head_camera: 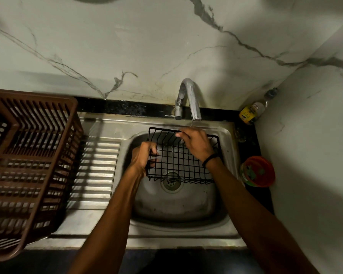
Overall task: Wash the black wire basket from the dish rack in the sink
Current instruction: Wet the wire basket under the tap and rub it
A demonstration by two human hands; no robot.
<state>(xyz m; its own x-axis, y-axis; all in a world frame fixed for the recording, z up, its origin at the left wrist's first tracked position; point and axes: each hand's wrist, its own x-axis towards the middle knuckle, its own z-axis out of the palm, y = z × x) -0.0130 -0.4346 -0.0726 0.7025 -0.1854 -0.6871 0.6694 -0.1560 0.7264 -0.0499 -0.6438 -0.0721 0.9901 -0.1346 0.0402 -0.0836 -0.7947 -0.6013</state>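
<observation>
A black wire basket (176, 165) is held over the steel sink (174, 206), under the tap (188, 99). A thin stream of water runs from the spout onto the basket's far side. My left hand (144, 157) grips the basket's left edge with its fingers curled round the wires. My right hand (196, 143) lies over the far rim, under the water, fingers bent on the wires; a black band sits on that wrist. The brown plastic dish rack (28, 165) stands on the drainboard at the left.
The ribbed steel drainboard (95, 171) lies between rack and sink. A bottle with a yellow label (251, 111) stands in the back right corner. A red and green tub (257, 171) sits on the black counter right of the sink. Marble walls close the back and right.
</observation>
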